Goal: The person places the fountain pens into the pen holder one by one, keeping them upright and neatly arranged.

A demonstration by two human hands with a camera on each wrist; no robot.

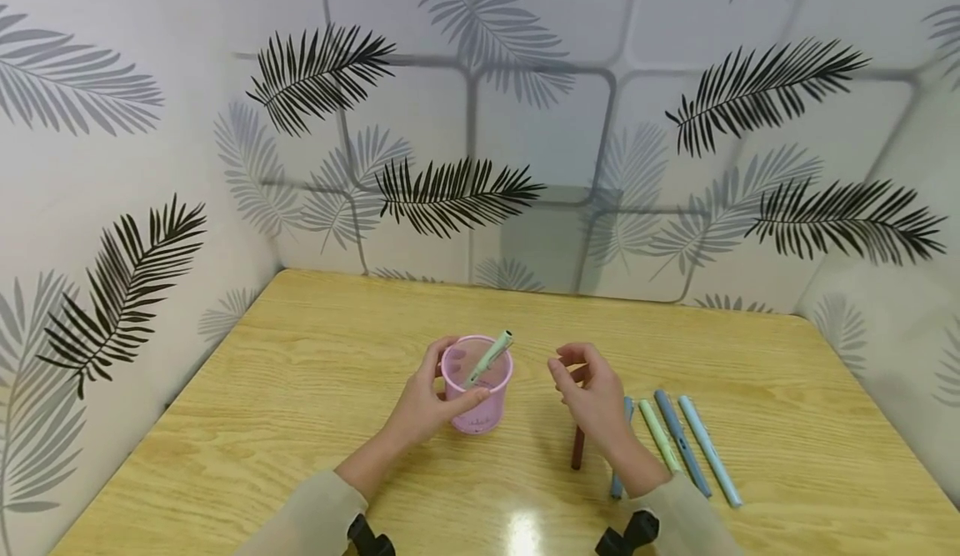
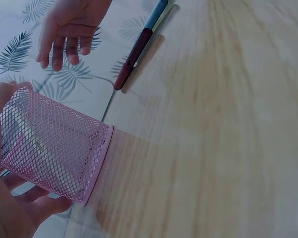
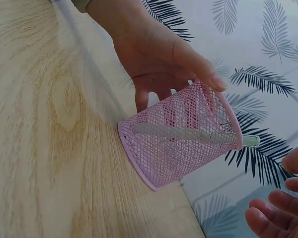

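A pink mesh pen holder (image 1: 480, 410) stands upright on the wooden table. My left hand (image 1: 424, 406) grips it from the left, thumb near the rim and fingers around the far side. Inside the holder a pale green pen (image 1: 489, 359) leans, its end sticking out above the rim; the mesh shows its length in the right wrist view. To the right, my right hand (image 1: 596, 393) hovers apart from the holder, fingers loosely bent with nothing between them. Below that hand lies a dark red pen (image 1: 577, 448), partly hidden by it.
Right of the dark red pen lie a blue pen (image 1: 617, 486) partly under the right forearm, a light green pen (image 1: 660, 436), a dark blue pen (image 1: 682, 443) and a light blue pen (image 1: 710, 451). A leaf-patterned wall (image 1: 570, 247) borders the table's (image 1: 330, 331) back edge.
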